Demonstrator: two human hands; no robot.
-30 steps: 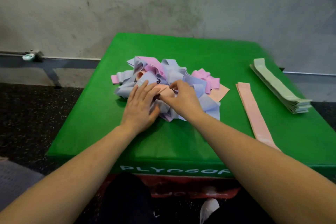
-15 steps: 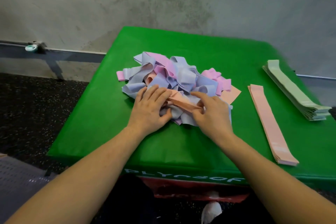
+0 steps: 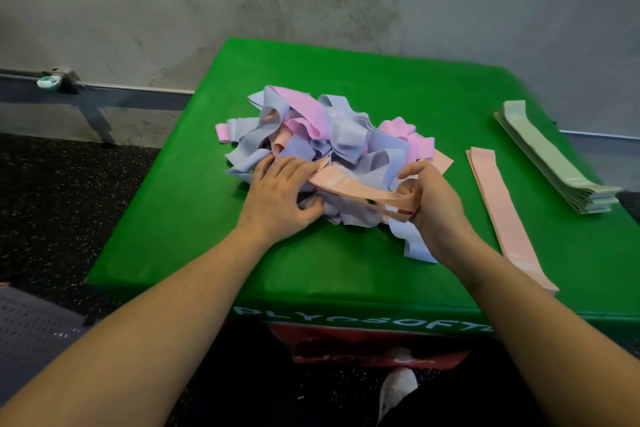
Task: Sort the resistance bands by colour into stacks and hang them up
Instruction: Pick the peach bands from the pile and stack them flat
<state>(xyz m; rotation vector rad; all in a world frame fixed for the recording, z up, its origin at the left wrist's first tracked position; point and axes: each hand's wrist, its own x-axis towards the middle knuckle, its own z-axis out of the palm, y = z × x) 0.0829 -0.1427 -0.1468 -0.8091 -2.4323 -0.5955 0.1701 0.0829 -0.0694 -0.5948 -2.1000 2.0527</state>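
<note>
Right hand point(image 3: 434, 204): grips flat peach band point(image 3: 360, 189) | left hand point(image 3: 277, 199): fingers relaxed, pressing crumpled band pile point(image 3: 332, 146), frame centre | surface point(image 3: 346, 263): smooth green vinyl

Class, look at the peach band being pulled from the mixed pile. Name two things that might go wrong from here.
1. The peach band, gripped by the right hand, runs under lilac loops in the pile; pulling may drag other bands out, perhaps off the green box.
2. The left hand holds the pile only at one side, so the heap may slide towards the peach stack and mix with it.
</note>
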